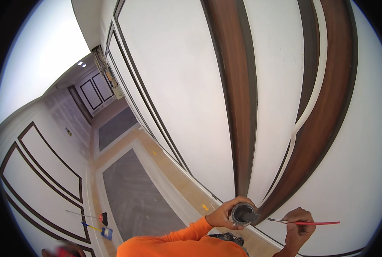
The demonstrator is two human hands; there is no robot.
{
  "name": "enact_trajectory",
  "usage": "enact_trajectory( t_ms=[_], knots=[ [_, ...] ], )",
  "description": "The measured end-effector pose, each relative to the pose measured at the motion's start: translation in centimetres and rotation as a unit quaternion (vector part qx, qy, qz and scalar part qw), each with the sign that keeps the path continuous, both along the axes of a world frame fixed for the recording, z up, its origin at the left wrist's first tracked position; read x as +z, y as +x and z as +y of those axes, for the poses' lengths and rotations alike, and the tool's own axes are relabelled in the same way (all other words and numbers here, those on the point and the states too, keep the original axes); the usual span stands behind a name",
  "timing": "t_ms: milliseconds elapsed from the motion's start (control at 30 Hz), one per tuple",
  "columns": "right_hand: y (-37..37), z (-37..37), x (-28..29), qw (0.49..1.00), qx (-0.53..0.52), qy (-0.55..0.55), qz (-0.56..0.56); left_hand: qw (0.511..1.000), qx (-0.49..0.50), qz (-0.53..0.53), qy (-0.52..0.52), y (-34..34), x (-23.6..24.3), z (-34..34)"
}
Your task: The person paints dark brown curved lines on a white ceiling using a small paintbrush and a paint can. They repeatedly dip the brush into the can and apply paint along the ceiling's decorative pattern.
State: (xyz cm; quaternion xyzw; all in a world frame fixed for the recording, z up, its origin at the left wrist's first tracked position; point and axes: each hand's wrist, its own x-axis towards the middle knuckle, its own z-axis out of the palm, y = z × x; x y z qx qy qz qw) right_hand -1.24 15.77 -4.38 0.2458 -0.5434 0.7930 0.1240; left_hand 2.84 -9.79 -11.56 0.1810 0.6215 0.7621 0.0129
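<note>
My left hand (pixel 223 215) is wrapped around a small round paint can (pixel 243 214), held upright near the foot of the wall, with dark grey paint inside. A dark grey patch shows at the can's right side; I cannot make out what it is. To the right, my right hand (pixel 299 226) pinches a thin paintbrush (pixel 317 223) by its red handle. Its bristle end points left toward the can but is apart from it. Beyond both hands, dark brown wood trim (pixel 239 85) with dark grey edges runs up the white wall.
A loose white strip (pixel 313 103) hangs along the curved right-hand trim (pixel 334 85). Grey sheeting (pixel 135 188) covers part of the corridor floor. Against the left wall stand a blue-headed tool (pixel 107 233) and a black-and-red one (pixel 103 219). A blurred reddish shape (pixel 64 250) is at lower left.
</note>
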Motion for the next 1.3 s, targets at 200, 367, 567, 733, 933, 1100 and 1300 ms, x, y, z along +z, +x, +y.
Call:
enact_trajectory(
  t_ms=[200, 367, 567, 733, 933, 1100, 1300],
  knots=[
    [-0.4, -1.5, 3.1, 0.968, 0.016, 0.225, 0.107, 0.999, -0.014, -0.030, -0.008, -0.1, 0.3, -0.4],
    [-0.8, -2.2, 2.5, 0.962, 0.027, 0.245, 0.113, 0.999, -0.013, -0.042, -0.030, -0.2, -0.2, -0.1],
    [-1.0, -2.1, 1.1, 0.964, 0.038, 0.243, 0.100, 0.998, -0.029, -0.044, -0.043, -0.5, -1.2, -0.3],
    [-1.4, -2.1, 0.5, 0.966, 0.049, 0.239, 0.092, 0.998, -0.052, -0.033, 0.003, -0.4, 0.1, -0.2],
    [-1.6, -0.8, -1.2, 0.973, 0.055, 0.213, 0.069, 0.996, -0.089, -0.009, 0.030, -0.7, 1.0, 0.1],
    [-2.3, 0.2, -3.2, 0.989, 0.051, 0.135, 0.034, 0.996, -0.087, -0.013, 0.015, -1.5, 0.5, 1.1],
    [-2.6, -0.1, -5.6, 0.997, 0.073, -0.021, -0.026, 0.997, -0.070, -0.011, -0.004, -2.4, 0.3, 1.3]
  ],
)
